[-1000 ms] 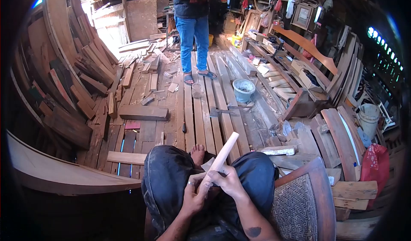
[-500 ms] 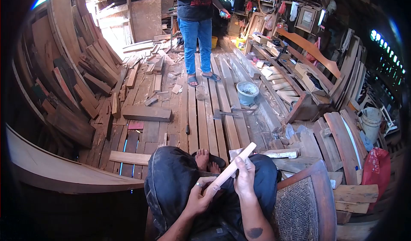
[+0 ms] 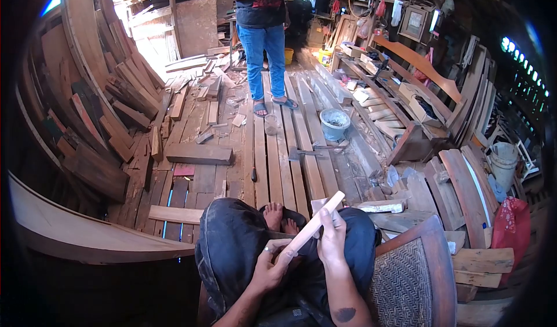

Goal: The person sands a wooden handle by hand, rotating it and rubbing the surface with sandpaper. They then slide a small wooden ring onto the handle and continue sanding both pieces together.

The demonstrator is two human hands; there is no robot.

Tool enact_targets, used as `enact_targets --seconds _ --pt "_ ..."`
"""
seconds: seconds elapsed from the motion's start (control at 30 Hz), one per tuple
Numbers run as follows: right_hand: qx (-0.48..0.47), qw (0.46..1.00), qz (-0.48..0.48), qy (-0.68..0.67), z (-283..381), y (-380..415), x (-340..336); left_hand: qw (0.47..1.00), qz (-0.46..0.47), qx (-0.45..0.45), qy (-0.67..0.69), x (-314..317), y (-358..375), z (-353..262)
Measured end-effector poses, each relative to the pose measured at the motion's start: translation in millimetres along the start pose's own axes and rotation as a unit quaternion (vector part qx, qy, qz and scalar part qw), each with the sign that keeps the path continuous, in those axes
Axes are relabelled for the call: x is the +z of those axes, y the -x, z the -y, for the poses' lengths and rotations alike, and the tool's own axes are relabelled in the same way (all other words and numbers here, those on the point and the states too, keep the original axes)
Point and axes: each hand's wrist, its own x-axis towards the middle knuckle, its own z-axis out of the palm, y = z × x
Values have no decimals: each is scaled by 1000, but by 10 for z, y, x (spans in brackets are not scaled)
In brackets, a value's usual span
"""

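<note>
A narrow, pale wooden strip [image 3: 313,225] lies slanted above my lap, its far end up and to the right. My left hand [image 3: 271,267], with a ring on one finger, is closed around the strip's near end. Higher up, my right hand [image 3: 332,240] grips the strip near its far end, thumb on top. A small flat greyish-pink piece [image 3: 318,205], which looks like sandpaper, sticks out behind the strip beside my right fingers. My right palm and several fingertips are hidden.
A person in blue jeans [image 3: 261,51] stands ahead on the plank floor. Around me are a hammer-like tool [image 3: 303,153], a screwdriver-like tool [image 3: 253,175], a bucket [image 3: 335,125], a thick wood block [image 3: 199,153], a woven-panel chair part [image 3: 403,277] and leaning boards [image 3: 87,89].
The strip and my right hand have shifted very slightly; both hands keep their grip. The standing person's lowered hand has moved back toward the body, and the torso has shifted slightly left.
</note>
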Motion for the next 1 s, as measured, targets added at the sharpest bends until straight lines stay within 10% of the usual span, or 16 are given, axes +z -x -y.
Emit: enact_targets --seconds 1.0 --pt "54 992 67 96 -26 152 82 1000 -6 2 23 3 -73 20"
